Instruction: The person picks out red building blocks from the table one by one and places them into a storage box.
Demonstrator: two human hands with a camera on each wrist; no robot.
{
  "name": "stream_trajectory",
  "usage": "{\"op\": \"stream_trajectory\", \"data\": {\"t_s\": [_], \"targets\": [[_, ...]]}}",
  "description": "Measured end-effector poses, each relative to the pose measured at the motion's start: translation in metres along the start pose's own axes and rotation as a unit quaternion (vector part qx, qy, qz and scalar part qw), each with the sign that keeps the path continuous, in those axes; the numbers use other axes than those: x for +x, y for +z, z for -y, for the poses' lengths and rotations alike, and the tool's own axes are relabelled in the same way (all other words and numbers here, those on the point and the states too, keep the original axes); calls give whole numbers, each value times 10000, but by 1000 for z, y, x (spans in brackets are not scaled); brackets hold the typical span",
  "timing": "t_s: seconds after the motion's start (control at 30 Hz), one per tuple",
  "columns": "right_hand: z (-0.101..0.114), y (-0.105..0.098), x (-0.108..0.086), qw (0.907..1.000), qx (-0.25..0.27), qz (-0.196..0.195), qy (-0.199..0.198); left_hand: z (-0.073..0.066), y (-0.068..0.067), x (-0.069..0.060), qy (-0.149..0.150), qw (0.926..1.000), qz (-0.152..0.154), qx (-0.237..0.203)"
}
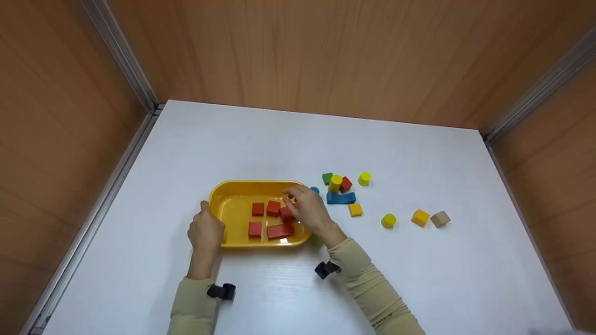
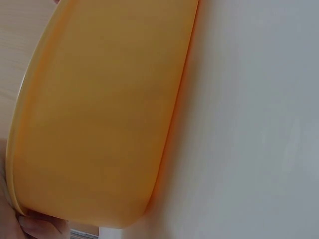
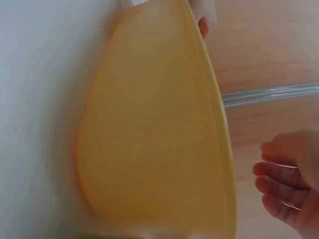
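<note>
A yellow plastic tray (image 1: 235, 221) holds several red blocks (image 1: 254, 230), one of them a longer red block (image 1: 278, 231). My left hand (image 1: 206, 230) grips the tray's left end; in the left wrist view its fingers (image 2: 42, 227) curl at the rim. Over the tray's right part is my right hand (image 1: 309, 208), close to a red block (image 1: 286, 214) that it partly hides in the head view. From the right wrist, the fingers (image 3: 281, 186) appear loosely bent above the rim, with nothing visible between them.
Right of the tray lie a blue block (image 1: 341, 198), a green block (image 1: 327, 178), a yellow cylinder (image 1: 335, 183), a red block (image 1: 346, 184) and a small yellow block (image 1: 355, 210). Farther right are yellow-green cylinders (image 1: 388, 220), a yellow cube (image 1: 420, 217) and a plain wooden cube (image 1: 440, 219). Wooden panels (image 1: 298, 56) border the table.
</note>
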State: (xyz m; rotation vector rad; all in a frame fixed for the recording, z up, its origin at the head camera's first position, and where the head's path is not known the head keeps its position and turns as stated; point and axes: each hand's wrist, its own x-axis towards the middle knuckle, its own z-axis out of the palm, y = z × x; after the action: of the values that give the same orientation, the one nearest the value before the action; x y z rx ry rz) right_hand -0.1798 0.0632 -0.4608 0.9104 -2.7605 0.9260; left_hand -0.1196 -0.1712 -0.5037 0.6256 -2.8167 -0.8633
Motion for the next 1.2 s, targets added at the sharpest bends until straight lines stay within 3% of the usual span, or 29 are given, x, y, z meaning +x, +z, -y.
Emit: {"op": "stream_trajectory", "data": {"t_s": [0.37, 0.63, 1.2], "targets": [[-32, -14, -14, 9991, -402, -75, -71, 0, 0, 0, -25, 10000, -2, 23], [-56, -23, -27, 9958, -902, -93, -107, 0, 2, -1, 146, 9995, -257, 90], [-94, -43, -52, 9930, -1160, -155, 183, 0, 1, 0, 9, 9999, -70, 136]]}}
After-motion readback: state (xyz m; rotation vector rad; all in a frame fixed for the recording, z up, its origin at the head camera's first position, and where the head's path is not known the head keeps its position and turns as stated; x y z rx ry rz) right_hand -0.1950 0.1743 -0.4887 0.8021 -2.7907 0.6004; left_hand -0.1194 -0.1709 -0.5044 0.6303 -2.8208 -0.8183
